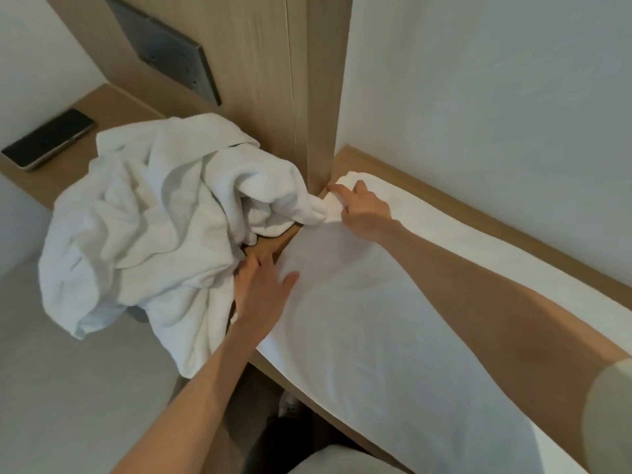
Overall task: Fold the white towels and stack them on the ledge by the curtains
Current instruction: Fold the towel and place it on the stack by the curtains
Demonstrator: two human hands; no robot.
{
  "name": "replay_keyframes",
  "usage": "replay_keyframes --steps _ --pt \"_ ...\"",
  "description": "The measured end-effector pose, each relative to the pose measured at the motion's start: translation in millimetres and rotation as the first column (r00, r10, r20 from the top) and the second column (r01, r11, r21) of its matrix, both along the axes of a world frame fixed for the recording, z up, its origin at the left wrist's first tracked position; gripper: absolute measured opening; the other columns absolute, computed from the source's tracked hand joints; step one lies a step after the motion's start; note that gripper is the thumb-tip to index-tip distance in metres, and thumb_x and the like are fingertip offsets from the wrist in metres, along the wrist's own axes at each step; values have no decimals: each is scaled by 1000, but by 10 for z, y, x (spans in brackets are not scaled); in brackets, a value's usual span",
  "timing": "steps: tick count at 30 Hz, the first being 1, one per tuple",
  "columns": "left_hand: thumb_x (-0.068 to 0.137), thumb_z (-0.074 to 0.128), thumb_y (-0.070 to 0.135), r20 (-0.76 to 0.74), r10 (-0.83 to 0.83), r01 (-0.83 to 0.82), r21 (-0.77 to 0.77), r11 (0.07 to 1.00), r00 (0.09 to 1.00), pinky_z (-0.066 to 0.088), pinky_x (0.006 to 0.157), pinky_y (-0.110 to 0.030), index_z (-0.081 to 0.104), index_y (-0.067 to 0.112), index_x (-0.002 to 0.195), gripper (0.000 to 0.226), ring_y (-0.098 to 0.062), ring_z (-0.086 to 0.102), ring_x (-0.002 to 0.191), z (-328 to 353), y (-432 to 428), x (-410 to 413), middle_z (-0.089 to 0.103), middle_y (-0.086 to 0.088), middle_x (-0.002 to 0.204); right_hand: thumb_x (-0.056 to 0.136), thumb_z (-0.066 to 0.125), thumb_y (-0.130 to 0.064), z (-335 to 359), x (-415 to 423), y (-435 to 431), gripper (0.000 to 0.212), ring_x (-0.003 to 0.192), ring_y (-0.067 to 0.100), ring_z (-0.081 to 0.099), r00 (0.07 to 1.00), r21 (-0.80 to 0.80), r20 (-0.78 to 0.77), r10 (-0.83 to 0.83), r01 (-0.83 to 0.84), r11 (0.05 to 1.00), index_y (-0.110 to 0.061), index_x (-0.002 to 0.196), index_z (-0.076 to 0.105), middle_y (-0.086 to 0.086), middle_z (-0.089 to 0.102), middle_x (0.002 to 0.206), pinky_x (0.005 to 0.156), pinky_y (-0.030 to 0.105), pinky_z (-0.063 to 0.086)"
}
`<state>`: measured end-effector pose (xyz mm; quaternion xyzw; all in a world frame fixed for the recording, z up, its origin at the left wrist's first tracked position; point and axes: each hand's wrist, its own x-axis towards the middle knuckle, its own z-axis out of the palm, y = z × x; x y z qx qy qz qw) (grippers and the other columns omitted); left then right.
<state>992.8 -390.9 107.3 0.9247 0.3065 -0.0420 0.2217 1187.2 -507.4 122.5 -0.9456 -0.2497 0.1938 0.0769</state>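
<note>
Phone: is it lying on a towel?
No, the phone lies on the bare shelf, apart from the towel pile.

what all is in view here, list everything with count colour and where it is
flat towel: one, white, spread along the ledge on the right
crumpled towel heap: one heap, white, number of towels cannot tell, at the left, hanging over the front edge
ledge: one, light wood, under the flat towel
phone: one, black, lying flat on the wood surface at far left
wood panel: one, light wood, upright behind the heap
wall plate: one, grey, on the wood panel
left hand: one, fingers straight, on the flat towel's near left edge
right hand: one, pinches the flat towel's far corner
</note>
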Motion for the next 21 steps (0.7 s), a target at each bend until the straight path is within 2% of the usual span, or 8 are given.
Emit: replay_keyframes --steps 4,7,10,12,16,18,20,21 --pt "88 61 40 8 -6 7 -145 989 1000 41 85 -32 50 10 116 43 -24 53 102 71 28 12 54 -5 111 93 41 -19 -53 44 85 48 98 34 55 997 -48 69 27 -24 999 -30 138 33 13 41 128 73 34 35" --pt "91 55 43 -123 -120 119 -18 993 985 34 83 -30 55 6 106 40 -27 49 101 121 80 17 54 -11 109 91 44 -18 -28 21 72 37 84 31 54 988 -11 151 35 -34 999 -23 128 41 13 49 115 67 32 32" --pt "92 53 43 -224 -199 217 57 975 954 29 80 -30 55 4 102 40 -29 44 102 189 120 -23 49 -13 111 91 44 -13 48 -13 -8 35 83 28 53 976 61 216 -8 -5 998 -20 125 42 11 56 108 66 31 33" --pt "92 54 42 -205 -237 255 64 965 949 31 79 -31 51 8 100 36 -28 48 96 261 104 -78 51 -10 105 91 44 -10 126 -36 -111 26 88 29 57 963 132 261 -62 28 991 -18 115 47 10 60 101 66 31 34" --pt "93 54 39 -82 -291 288 -55 956 953 29 52 -26 39 21 92 24 -18 47 68 453 28 -185 46 6 71 95 42 -16 310 -108 -370 20 92 31 60 929 224 309 -201 134 965 -12 107 57 13 64 101 66 29 35" --pt "93 53 38 -20 -346 345 -49 937 938 39 56 -28 47 22 110 24 -19 54 76 524 -42 -263 55 5 81 97 37 -21 398 -166 -475 28 97 34 60 908 299 271 -320 236 924 -8 108 59 16 64 106 70 31 38" --pt "93 51 42 6 -407 407 -19 913 913 49 71 -35 45 26 131 41 -21 58 94 580 -121 -360 62 2 105 95 36 -27 505 -232 -596 33 100 35 59 878 382 157 -453 369 847 -7 109 59 17 64 108 74 32 39" --pt "93 51 44 16 -427 427 6 904 904 50 74 -36 44 28 134 44 -21 58 98 609 -160 -415 62 2 111 94 37 -30 557 -273 -672 34 102 34 59 855 413 94 -510 433 801 -8 109 59 16 64 109 76 32 39"
